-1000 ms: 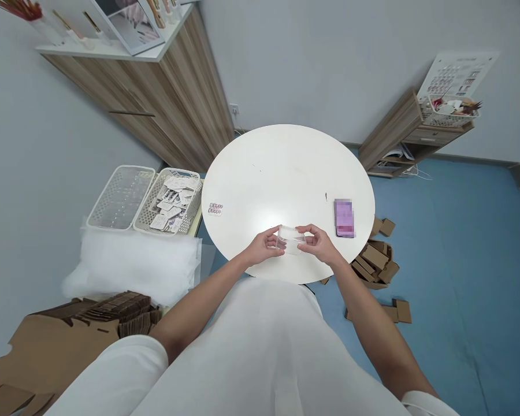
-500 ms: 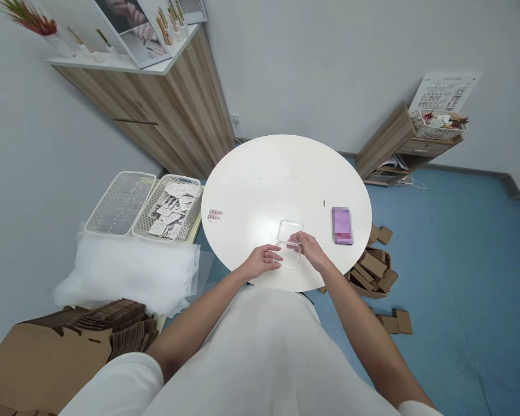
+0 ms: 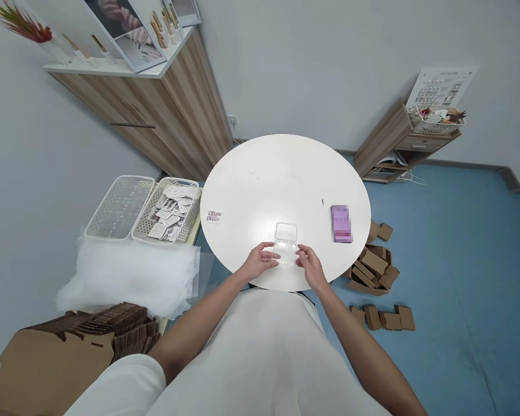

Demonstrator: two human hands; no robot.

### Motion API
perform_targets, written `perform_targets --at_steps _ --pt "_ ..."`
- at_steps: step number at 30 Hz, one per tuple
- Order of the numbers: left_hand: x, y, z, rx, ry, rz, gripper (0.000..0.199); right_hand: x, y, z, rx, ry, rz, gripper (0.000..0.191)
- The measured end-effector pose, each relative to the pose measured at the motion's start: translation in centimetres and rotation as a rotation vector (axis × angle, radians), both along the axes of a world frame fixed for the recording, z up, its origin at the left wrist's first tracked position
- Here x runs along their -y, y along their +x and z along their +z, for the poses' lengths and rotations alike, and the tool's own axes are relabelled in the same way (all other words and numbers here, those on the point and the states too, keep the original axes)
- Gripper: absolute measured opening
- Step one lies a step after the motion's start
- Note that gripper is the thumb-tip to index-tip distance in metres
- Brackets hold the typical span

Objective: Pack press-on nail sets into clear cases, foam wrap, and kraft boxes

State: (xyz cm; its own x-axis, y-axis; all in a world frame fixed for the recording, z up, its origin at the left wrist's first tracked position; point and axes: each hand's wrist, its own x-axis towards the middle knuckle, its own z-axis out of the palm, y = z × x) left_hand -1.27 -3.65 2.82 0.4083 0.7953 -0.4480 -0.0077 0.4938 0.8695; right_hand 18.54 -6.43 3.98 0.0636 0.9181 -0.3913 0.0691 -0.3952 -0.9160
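A clear plastic case (image 3: 285,252) lies spread open at the near side of the white round table (image 3: 251,190), its hinged lid tipped back, away from me. My left hand (image 3: 260,261) grips the case's left edge, the fingers showing through the clear wall. At the opposite edge, my right hand (image 3: 311,267) has its bent fingertips against the side of the case. Nothing can be made out inside it. Off to the left on the tabletop is a small sheet of pinkish oval pieces (image 3: 214,217). A purple box (image 3: 341,223), partly pixelated, lies on the right.
Left of the table stand a white basket of printed cards (image 3: 171,211), a basket of clear plastic pieces (image 3: 120,207), a pile of translucent sheets (image 3: 130,271) and flattened cardboard (image 3: 52,364). Small brown boxes (image 3: 375,263) are on the floor at right.
My right hand has moved from the hinge area, by the lid, down to the right edge of the case. The case has shifted slightly left. My left hand keeps its grip.
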Motion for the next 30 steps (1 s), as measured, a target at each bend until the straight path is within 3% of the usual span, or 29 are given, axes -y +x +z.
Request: perform_targets --at_steps 7,12,19,24,30 --pt "-0.1 0.6 -2.8 -0.262 0.141 0.04 0.057 0.0 -0.9 -2.0 -0.042 -0.081 0.027 0.05" --pt "-0.4 1.0 -3.9 -0.521 0.238 -0.016 0.04 -1.0 -0.7 -3.2 -0.056 -0.172 0.058 0.052" --pt "-1.0 1.6 -4.6 -0.517 0.235 -0.096 0.022 -1.5 -0.9 -4.5 -0.022 -0.172 0.093 0.05" --pt "-0.7 1.4 -5.2 -0.483 0.168 -0.048 0.028 -1.2 -0.8 -5.7 -0.039 -0.173 0.131 0.045" --pt "0.7 1.4 -5.7 -0.473 0.043 0.099 0.052 -0.5 0.0 -6.8 -0.053 -0.24 0.029 0.046"
